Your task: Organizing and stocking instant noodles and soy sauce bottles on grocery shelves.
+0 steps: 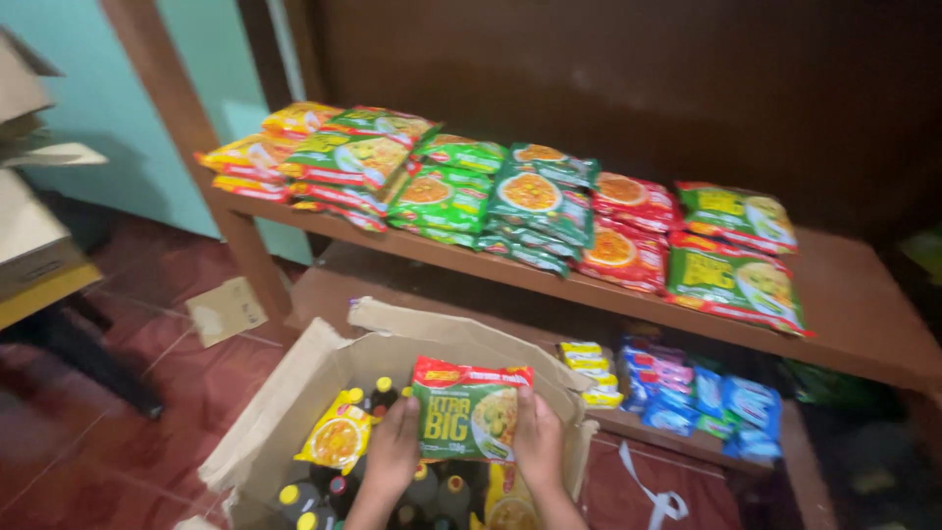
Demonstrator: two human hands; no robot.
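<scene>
Both my hands hold a green noodle packet with a red top edge upright above an open cardboard box. My left hand grips its left side and my right hand grips its right side. Inside the box lie a yellow noodle packet and several dark bottles with yellow caps. My forearms run off the bottom edge of the view.
A brown wooden shelf behind the box carries rows of green, red and yellow noodle packets. The lower shelf holds blue packets and yellow ones. A cardboard scrap lies on the red tiled floor. Cardboard boxes stand at left.
</scene>
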